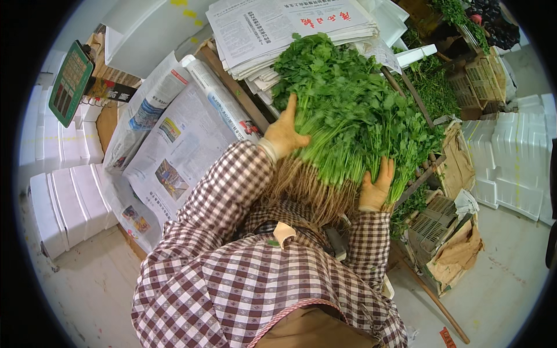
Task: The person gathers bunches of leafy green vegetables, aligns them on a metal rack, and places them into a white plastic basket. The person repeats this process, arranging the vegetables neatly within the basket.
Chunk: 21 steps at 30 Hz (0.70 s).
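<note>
A broad bundle of leafy green herbs, apparently coriander [339, 108], lies before me, leaves away from me and long brown roots [309, 187] towards my body. My left hand [285, 132], in a tan glove, presses against the left side of the stems with its thumb and fingers spread. On the right, my right hand [377, 185], gloved alike, rests against the lower stems, fingers pointing up; a small part of the bundle lies to the right of it. Behind the leaves is a thick stack of newspapers [261, 39], partly covered by them.
Newspaper sheets [191, 143] line an open box at the left, beside a green-framed scale display [72, 82]. White foam boxes [74, 209] stand at both sides. Plastic crates [433, 222], more greens [431, 87] and a wooden pole [435, 300] are at the right. Another person [496, 26] is at top right.
</note>
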Motion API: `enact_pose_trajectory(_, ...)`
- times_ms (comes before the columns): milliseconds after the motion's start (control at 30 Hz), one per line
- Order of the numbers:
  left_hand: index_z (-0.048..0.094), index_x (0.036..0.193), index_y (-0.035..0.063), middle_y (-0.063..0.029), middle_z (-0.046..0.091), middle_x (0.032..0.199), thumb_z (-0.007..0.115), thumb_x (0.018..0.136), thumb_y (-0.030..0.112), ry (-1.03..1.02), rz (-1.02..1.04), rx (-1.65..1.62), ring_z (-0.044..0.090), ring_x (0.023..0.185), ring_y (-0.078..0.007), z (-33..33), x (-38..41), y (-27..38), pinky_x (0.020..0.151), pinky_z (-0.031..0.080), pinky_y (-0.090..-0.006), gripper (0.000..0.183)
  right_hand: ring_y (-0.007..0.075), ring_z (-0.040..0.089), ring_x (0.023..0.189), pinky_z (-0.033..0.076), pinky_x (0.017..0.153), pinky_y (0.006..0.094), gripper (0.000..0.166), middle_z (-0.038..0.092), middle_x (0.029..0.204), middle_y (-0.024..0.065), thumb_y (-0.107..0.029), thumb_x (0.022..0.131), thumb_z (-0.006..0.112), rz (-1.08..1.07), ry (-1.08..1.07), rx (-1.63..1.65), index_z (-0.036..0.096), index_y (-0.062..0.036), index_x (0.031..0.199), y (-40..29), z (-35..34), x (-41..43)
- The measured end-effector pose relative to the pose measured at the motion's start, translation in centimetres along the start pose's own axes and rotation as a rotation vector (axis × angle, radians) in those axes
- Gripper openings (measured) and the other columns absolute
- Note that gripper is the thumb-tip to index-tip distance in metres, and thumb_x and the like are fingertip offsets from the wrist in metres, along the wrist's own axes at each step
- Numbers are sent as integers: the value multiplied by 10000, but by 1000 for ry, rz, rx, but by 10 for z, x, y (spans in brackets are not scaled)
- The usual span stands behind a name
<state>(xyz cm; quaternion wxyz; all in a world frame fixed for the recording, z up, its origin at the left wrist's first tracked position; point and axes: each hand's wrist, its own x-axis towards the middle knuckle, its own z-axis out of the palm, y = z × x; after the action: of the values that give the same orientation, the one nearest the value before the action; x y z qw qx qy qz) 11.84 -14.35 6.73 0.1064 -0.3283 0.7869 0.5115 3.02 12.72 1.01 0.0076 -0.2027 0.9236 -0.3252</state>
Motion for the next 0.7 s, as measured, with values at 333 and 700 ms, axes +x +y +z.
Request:
enact_pose_trajectory(333,-27,1506,52,-280,295,1464,724,745,276,67,61,42,527,1162,-384,15,20,-36,964,463,-376,1092,288,601,1020,449,913,402,357,671,1003,117,-251,725,789,-396,-125,-230,639,-64,989,-96,-23,-12)
enact_pose_trajectory(700,303,1444,41,-198,412,1406,698,833,318,462,277,481,421,1290,-313,0,-32,-10,1088,370,-388,779,183,597,874,492,827,318,193,607,898,62,-163,831,702,331,-608,595,592,-63,954,-54,-38,13)
